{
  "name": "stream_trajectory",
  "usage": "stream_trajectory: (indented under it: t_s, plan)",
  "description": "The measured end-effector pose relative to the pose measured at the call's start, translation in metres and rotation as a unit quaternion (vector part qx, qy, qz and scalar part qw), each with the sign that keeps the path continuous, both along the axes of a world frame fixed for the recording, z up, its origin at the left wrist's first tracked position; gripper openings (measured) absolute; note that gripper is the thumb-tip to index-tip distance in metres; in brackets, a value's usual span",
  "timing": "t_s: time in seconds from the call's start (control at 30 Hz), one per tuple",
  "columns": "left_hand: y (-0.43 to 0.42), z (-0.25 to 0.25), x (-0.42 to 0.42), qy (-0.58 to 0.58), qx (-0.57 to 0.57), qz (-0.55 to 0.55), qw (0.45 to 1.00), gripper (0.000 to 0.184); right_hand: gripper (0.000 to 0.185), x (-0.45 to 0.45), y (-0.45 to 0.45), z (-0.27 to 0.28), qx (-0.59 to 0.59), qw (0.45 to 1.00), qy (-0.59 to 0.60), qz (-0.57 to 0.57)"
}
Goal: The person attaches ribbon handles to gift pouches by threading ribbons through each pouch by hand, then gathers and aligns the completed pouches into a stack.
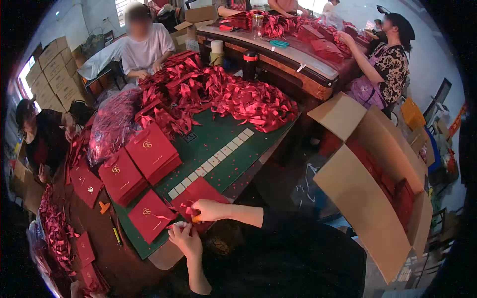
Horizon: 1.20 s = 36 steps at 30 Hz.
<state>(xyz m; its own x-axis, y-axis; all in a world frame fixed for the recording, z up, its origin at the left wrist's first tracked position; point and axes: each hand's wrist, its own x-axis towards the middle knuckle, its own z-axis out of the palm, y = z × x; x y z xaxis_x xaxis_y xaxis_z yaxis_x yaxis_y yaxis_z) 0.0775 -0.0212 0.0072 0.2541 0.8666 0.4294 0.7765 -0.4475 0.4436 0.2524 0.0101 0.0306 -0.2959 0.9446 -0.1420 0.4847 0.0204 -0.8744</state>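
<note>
Near the front edge of the green table (223, 171), my right hand (207, 210) is closed on a small orange tool (197, 218) beside a red ribbon. My left hand (185, 237) is pinched at a ribbon end just to the left and below; what sits between its fingertips is too small to make out. Under and behind my right hand lies a plain red bag (201, 191). A red bag with a gold logo (151, 217) lies to the left, a ribbon across its right side. Stacks of similar bags (151, 149) stand behind it.
Red ribbon piles (253, 102) cover the table's far side, beside a plastic-wrapped bundle (114, 124). A row of white cards (213, 161) crosses the table. An open carton (362, 198) stands at right. Co-workers sit across and left. An orange tool (104, 207) and yellow pen (117, 236) lie left.
</note>
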Motion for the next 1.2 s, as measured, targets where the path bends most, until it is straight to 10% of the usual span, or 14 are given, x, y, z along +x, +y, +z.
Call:
stream_trajectory:
  t_s: [0.27,0.4,0.47,0.73,1.0,1.1,1.2]
  plan:
    - [0.003,0.008,0.007,-0.035,-0.008,-0.022,0.999,0.023,0.05,0.009,-0.034,0.004,0.027,0.997,0.072,0.008]
    - [0.001,0.022,0.002,-0.141,-0.02,-0.074,0.987,0.017,0.078,0.024,-0.061,0.029,0.362,0.896,-0.252,0.054]
    - [-0.005,0.041,0.001,-0.128,-0.04,-0.065,0.989,0.017,0.044,0.032,-0.056,0.015,0.463,0.832,-0.3,0.058]
    - [-0.012,0.114,-0.03,0.037,0.127,-0.022,0.991,0.017,0.027,0.054,-0.037,0.064,0.558,0.771,-0.297,0.074]
    - [0.014,0.096,-0.08,-0.098,0.138,0.11,0.979,0.026,0.022,0.071,-0.001,0.097,0.336,0.933,-0.099,-0.077]
    - [0.025,0.083,-0.062,-0.279,0.068,0.131,0.949,0.045,0.036,0.068,0.062,0.119,0.08,0.965,0.186,-0.163]
    - [0.025,0.056,-0.054,-0.037,0.045,0.123,0.991,0.048,0.031,0.056,0.151,0.106,0.13,0.903,0.301,-0.278]
